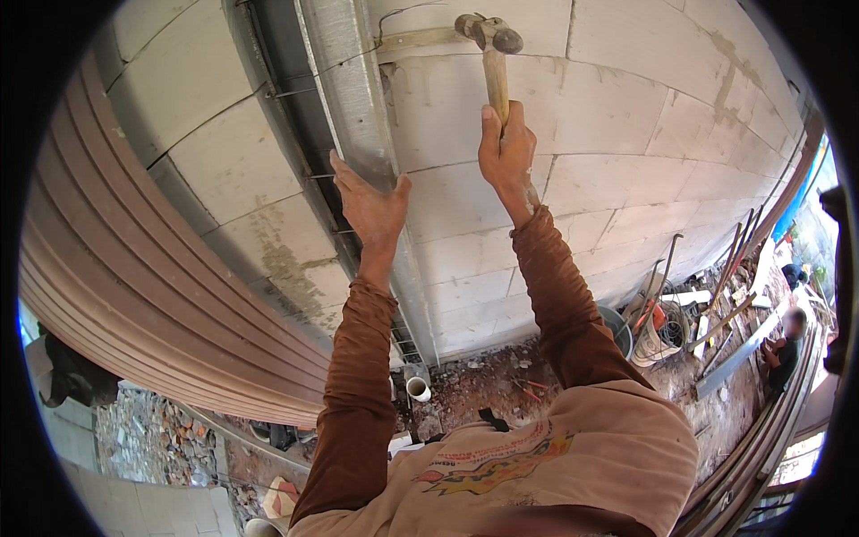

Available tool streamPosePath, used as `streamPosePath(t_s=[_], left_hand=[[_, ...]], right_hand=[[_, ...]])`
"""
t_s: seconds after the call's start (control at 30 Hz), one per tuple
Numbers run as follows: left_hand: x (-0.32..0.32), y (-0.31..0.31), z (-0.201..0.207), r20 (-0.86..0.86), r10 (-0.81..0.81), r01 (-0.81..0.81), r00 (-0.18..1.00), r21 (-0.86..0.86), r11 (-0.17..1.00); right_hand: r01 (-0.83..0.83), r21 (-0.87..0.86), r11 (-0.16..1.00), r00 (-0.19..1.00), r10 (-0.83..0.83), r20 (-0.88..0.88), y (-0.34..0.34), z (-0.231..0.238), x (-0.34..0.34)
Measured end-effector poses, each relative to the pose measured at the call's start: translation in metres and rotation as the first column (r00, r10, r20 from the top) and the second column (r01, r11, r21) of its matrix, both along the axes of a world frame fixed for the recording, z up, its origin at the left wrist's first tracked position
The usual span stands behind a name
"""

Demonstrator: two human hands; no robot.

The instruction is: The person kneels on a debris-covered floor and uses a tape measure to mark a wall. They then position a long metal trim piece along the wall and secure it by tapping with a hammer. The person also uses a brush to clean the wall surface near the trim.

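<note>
Right grip (508,157): clenched round hammer (495,72)
Left grip (369,210): unclenched, at grey board (349,98); contact unclear
Grey board: upright, apparently placed
Gap alongside (282,49): uncovered, apparently unfinished

The hammer (495,61) had a dull metal head (490,34) and a plain wooden handle (497,82). The beam (353,98) looked like grey metal with a slight sheen. The wall blocks (617,116) looked matt, the sleeves (568,291) were wrinkled cloth, the pipe (419,394) smooth plastic.

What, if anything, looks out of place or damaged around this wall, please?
Brownish smears streak the pale blocks left of the metal channel, breaking up their plain faces; a red-handled tool lies loose on the littered ground, easily overlooked.
</note>
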State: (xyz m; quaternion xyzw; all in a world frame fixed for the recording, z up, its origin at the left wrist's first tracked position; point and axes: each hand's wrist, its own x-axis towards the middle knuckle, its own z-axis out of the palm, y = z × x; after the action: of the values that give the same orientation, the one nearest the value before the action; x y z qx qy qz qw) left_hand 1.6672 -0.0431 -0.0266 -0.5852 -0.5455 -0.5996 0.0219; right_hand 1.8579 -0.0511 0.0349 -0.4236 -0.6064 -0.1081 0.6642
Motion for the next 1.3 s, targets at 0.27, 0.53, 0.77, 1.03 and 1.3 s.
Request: streamPosePath(t_s=[0.27,0.53,0.77,1.03,1.3], left_hand=[[-0.001,-0.001,0.001,0.01,-0.022,0.022,1.0,0.002,1.0],[-0.002,-0.003,0.003,0.035,-0.053,0.054,0.998,-0.034,0.998],[-0.001,-0.004,0.004,0.083,-0.058,0.065,0.995,-0.084,0.994],[-0.001,-0.004,0.004,0.072,-0.033,0.036,0.997,-0.051,0.998],[0.0,-0.007,0.005,0.045,-0.019,0.021,0.999,-0.044,0.999]], right_hand=[[0.067,0.012,0.998,0.981,-0.068,0.184,0.018,0.004,-0.027],[0.075,-0.034,0.997,0.992,-0.071,0.101,-0.004,-0.046,-0.01],[0.015,-0.176,0.984,0.998,-0.004,0.061,-0.049,-0.128,0.012],[-0.005,-0.388,0.922,1.0,0.001,-0.01,-0.081,-0.196,0.035],[0.027,-0.487,0.873,0.999,-0.041,-0.018,-0.104,-0.229,0.056]])
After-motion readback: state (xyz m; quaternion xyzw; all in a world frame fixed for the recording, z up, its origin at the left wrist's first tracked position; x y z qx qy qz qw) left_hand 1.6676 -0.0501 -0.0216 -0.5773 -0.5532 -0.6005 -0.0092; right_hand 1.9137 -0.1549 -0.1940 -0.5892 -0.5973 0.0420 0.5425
